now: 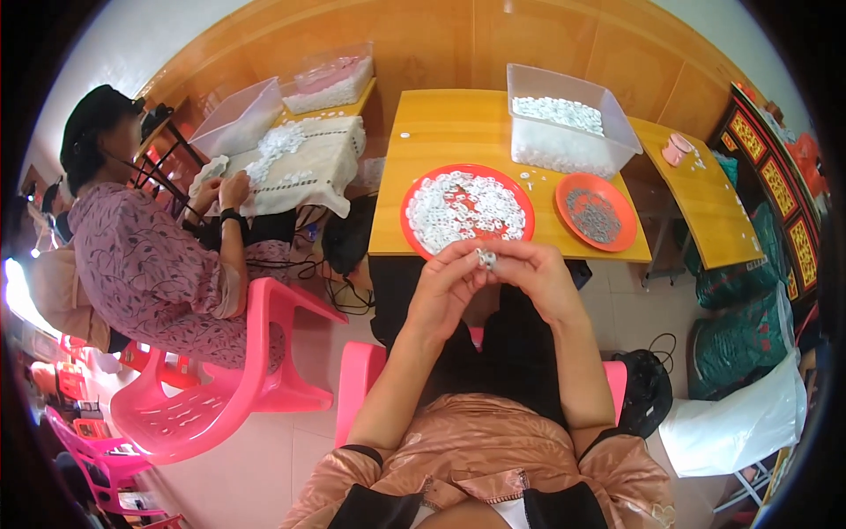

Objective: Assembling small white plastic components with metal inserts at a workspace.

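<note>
Left hand [445,280] and right hand [539,269] met at the frame's centre, fingertips of both pinching a small pale piece [486,258]; whether one part or several, I couldn't tell, as my fingers covered much of it. It sat just below the red plate [405,212] heaped with white pieces [441,212], at the near edge of the yellow bench [441,123]. Right of centre: orange bowl [627,232] of grey pieces [593,217]. Judged risks: something so small could slip if the pinch loosened or pressed off-centre, dropping toward my lap or the floor. A knuckle catching the plate's rim, so near the edge, might tip its load.
</note>
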### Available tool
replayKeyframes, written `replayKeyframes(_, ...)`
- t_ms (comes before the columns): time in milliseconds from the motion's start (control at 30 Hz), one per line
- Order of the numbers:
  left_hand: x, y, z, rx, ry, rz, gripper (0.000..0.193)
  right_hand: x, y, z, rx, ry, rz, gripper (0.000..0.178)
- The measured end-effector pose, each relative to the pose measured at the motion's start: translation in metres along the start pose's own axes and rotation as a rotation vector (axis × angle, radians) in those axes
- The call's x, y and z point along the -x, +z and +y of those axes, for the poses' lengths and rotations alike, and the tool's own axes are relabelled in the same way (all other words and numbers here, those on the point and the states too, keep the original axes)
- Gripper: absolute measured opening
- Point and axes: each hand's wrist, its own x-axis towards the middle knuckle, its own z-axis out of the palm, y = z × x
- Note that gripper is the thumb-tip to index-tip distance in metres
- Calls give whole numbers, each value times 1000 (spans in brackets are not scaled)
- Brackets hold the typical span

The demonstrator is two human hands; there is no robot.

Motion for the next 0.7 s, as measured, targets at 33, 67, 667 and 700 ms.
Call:
replayKeyframes(33, 0, 2, -1, 14, -26, -27, 17, 3, -1, 0, -1, -3, -3, 24)
replayKeyframes(67, 2, 6, -1, 19, -37, -41, 17, 5, -3, -1, -27, -13, -13, 24)
replayKeyframes(667, 4, 16, -2, -45, 49, 24, 17, 3, 3, 11, -248, -81, 222, 12)
replayKeyframes(700, 3, 14, -3, -81, 80, 29, 17, 3, 3, 10, -246, -83, 229, 12)
